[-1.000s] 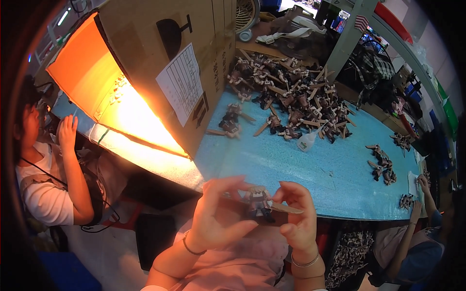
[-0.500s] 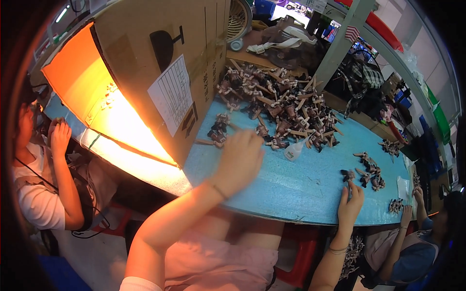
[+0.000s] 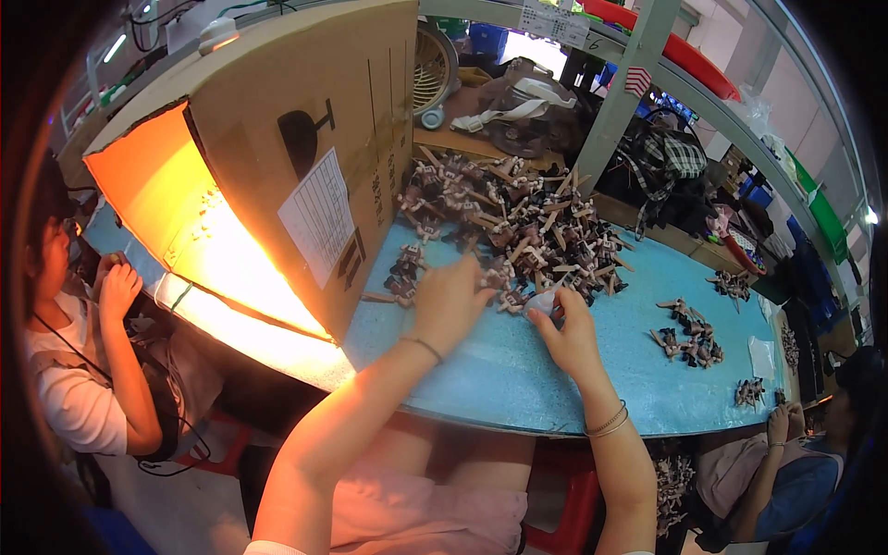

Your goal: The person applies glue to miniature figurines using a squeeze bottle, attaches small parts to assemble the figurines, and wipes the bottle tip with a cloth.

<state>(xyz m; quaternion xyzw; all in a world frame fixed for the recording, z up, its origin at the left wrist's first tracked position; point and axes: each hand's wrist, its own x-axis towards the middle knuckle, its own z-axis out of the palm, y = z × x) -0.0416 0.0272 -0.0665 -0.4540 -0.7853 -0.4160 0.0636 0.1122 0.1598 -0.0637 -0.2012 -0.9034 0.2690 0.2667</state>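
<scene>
At the centre of the frame, my right hand (image 3: 575, 342) has its thumb and fingertips drawn together around a small white bottle (image 3: 539, 304), just off the lower edge of a heap of figures (image 3: 541, 236) on the blue table (image 3: 518, 379). My left hand (image 3: 449, 301), left of it, reaches over the heap's near left side, fingers bent and blurred; from my remote seat I cannot tell how wide they stand or whether they have hold of anything. The figures fill the upper middle of the frame, right of a cardboard box (image 3: 370, 111), and look light and stiff to me, with flat tan blades (image 3: 376, 298) jutting out. Those blades are likely the fragile part, prone to snag on neighbours, so I judge the torso the sounder hold. The bottle looks light, smooth and soft-walled, perhaps slippery; I favour a gentle pinch on its wide body, since hard pressure could force out any contents. A looser cluster (image 3: 696, 326) of figures lies at the frame's right, well apart from both hands.
</scene>
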